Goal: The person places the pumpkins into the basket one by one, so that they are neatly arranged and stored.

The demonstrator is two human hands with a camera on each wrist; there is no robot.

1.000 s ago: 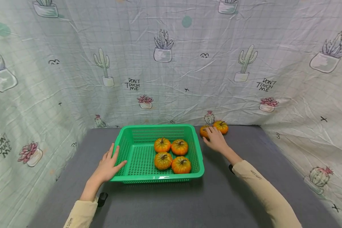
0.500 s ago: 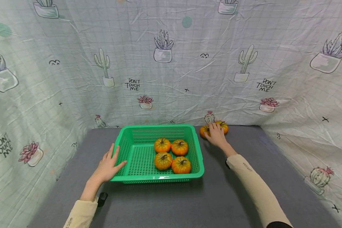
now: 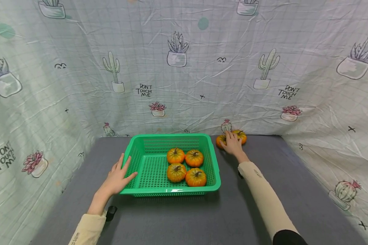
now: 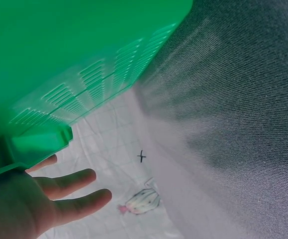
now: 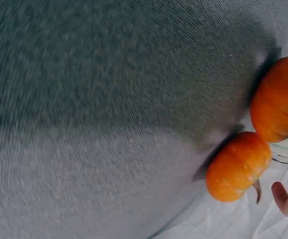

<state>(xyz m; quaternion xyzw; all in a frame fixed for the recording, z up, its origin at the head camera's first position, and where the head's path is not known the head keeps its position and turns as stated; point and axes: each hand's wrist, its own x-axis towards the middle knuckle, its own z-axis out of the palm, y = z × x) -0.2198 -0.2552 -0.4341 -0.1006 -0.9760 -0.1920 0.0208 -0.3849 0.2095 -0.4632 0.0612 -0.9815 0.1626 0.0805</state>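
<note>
My left hand (image 3: 116, 179) rests on the left rim of a green plastic basket (image 3: 171, 191), fingers spread and straight; in the left wrist view the fingers (image 4: 79, 204) reach past the basket's side. Several small orange pumpkins (image 3: 176, 172) sit together in the basket's right half. Behind the basket's right side, my right hand (image 3: 234, 145) is over two more pumpkins, a left one (image 3: 220, 141) and a right one (image 3: 240, 135), partly covering both. From the right wrist, a gap shows between its fingertips (image 5: 280, 195) and the curved stem of the nearer pumpkin (image 5: 238, 167).
A dark grey cloth-covered table (image 3: 178, 221) lies under everything. A pale curtain (image 3: 199, 78) printed with cacti stands along the back edge and both sides, close behind the two loose pumpkins.
My right hand has moved slightly farther back, over the gap between the two loose pumpkins, and its forearm has swung left. The left hand and basket have stayed in place.
</note>
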